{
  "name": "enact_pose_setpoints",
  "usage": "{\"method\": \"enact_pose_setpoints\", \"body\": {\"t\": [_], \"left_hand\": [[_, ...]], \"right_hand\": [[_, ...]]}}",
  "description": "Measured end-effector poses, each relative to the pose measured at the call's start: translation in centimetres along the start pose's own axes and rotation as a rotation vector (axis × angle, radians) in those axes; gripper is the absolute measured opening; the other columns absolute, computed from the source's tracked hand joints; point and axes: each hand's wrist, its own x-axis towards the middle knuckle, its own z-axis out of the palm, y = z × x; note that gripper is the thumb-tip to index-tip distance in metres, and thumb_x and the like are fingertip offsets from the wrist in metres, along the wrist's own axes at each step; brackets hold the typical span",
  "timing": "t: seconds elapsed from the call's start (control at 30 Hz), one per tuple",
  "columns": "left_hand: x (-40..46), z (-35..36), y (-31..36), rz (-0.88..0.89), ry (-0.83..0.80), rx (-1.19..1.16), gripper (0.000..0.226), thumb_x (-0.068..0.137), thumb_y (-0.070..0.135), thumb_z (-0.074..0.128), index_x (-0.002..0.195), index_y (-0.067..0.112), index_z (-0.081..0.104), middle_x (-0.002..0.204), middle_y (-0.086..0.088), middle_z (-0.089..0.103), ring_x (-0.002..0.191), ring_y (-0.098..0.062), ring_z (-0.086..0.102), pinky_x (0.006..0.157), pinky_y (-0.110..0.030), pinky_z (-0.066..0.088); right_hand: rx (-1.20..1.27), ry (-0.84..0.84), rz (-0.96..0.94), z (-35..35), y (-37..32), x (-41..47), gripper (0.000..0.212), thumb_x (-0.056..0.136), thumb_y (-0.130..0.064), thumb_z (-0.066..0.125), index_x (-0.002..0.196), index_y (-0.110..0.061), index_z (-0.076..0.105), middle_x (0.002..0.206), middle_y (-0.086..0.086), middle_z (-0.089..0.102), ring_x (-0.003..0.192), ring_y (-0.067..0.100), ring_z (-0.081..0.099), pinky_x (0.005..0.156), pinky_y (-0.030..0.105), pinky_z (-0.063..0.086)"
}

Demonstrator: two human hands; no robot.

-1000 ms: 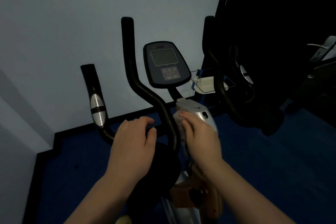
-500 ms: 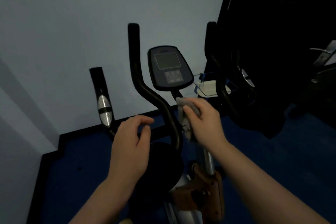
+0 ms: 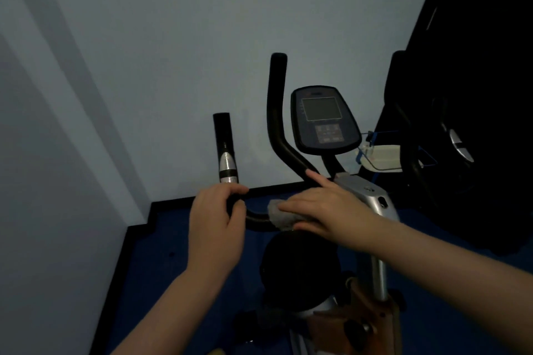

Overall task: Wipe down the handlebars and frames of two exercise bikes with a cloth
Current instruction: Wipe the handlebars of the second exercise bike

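Head view, dim room. Near bike fills centre frame: black handlebar rising far, console right of it, silver frame post below.

Left hand wrapped around the bend of the bar, just under the silver sensor grip; fingers curled over the tube, clamped on it.

Right hand lies over the cloth, pressing it onto the low horizontal run of the bar, right of the left hand. Fingers look mostly flat on top of the cloth, index lifted toward the upright; thumb hidden, so whether it hooks under the tube cannot be told.

Cloth: grey, bunched, on the bar between the two hands, edge poking out left of the right fingers.

Far right, a second bike in deep shadow, with a pale tray between the two machines.

Risks, as judged:
- Cloth is only pressed, not wrapped; a fast stroke could leave it behind or drop it.
- A stroke leftward runs into the left hand, leaving the bend unwiped unless that hand shifts.
- Low light makes missed patches on black tube likely.
- Underside of the bar probably skipped with a flat-palm wipe.
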Motion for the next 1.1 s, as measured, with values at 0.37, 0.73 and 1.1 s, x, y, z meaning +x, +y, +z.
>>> {"method": "enact_pose_setpoints", "body": {"t": [0.37,0.73,1.1], "left_hand": [[4.8,-0.8,-1.9,0.208,-0.188,0.118,0.023,0.085,0.009,0.05,0.1,0.017,0.066,0.094,0.005,0.063,0.095,-0.014,0.052,0.085,-0.028,0.039],[9.0,-1.8,-6.2,0.567,-0.382,-0.032,0.02,0.084,0.003,0.055,0.094,0.012,0.07,0.103,0.002,0.068,0.1,-0.018,0.06,0.096,-0.04,0.041],[15.8,-2.4,-8.8,0.73,-0.373,-0.246,0.028,0.086,0.005,0.052,0.112,0.009,0.064,0.127,-0.003,0.056,0.121,-0.016,0.047,0.107,-0.028,0.03]], "right_hand": [[0.086,-0.287,0.033,-0.8,-0.2,2.7,0.046,0.094,-0.043,0.048,0.136,-0.027,0.043,0.123,-0.001,0.06,0.108,0.019,0.057,0.088,0.04,0.048],[0.579,-0.409,0.503,-2.0,-4.7,4.5,0.034,0.096,-0.031,0.051,0.129,-0.026,0.049,0.12,-0.009,0.055,0.106,0.002,0.051,0.087,0.017,0.039],[0.125,0.205,1.23,3.0,-15.4,11.9,0.03,0.098,-0.039,0.027,0.096,-0.021,0.05,0.09,-0.003,0.054,0.084,0.017,0.05,0.086,0.032,0.039]]}}
